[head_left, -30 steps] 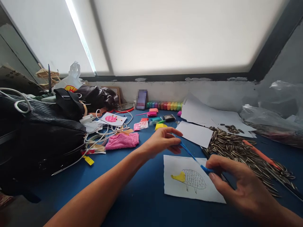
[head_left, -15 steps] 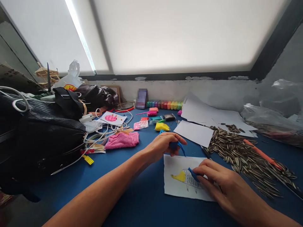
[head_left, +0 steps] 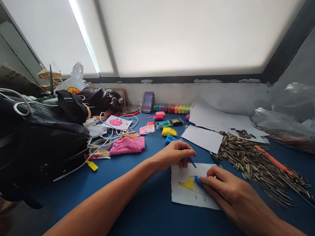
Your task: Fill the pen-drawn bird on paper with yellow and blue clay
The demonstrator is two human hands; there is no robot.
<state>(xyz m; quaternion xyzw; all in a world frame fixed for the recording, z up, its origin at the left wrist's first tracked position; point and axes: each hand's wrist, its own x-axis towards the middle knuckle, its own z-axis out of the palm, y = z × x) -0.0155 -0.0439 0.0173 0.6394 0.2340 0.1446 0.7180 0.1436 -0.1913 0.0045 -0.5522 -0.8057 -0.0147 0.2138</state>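
Observation:
A sheet of white paper (head_left: pixel 182 196) lies in front of me with a drawn animal on it, its pointed head filled in yellow (head_left: pixel 188 183) and its body covered in small marks. Over the sheet's upper edge, my left hand (head_left: pixel 177 154) pinches a thin strip of blue clay (head_left: pixel 192 162) that points down toward the paper. On the right of the drawing rests my right hand (head_left: pixel 225 188), its thumb and forefinger closed on a bit of blue clay (head_left: pixel 197 179) at the body, beside the yellow part. My right hand hides the animal's rear.
Behind my left hand sit a packet of blue clay (head_left: pixel 170 139) and a yellow one (head_left: pixel 169 131). To the right spreads a heap of sunflower seeds (head_left: pixel 243 157) with an orange-handled tool (head_left: pixel 274 160). A pink cloth (head_left: pixel 128 145), white cables and a black bag (head_left: pixel 49 141) occupy the left.
My left hand has lowered slightly and turned, so the blue strip hangs nearer the paper. The blue packet behind it shows more. My right hand has barely shifted.

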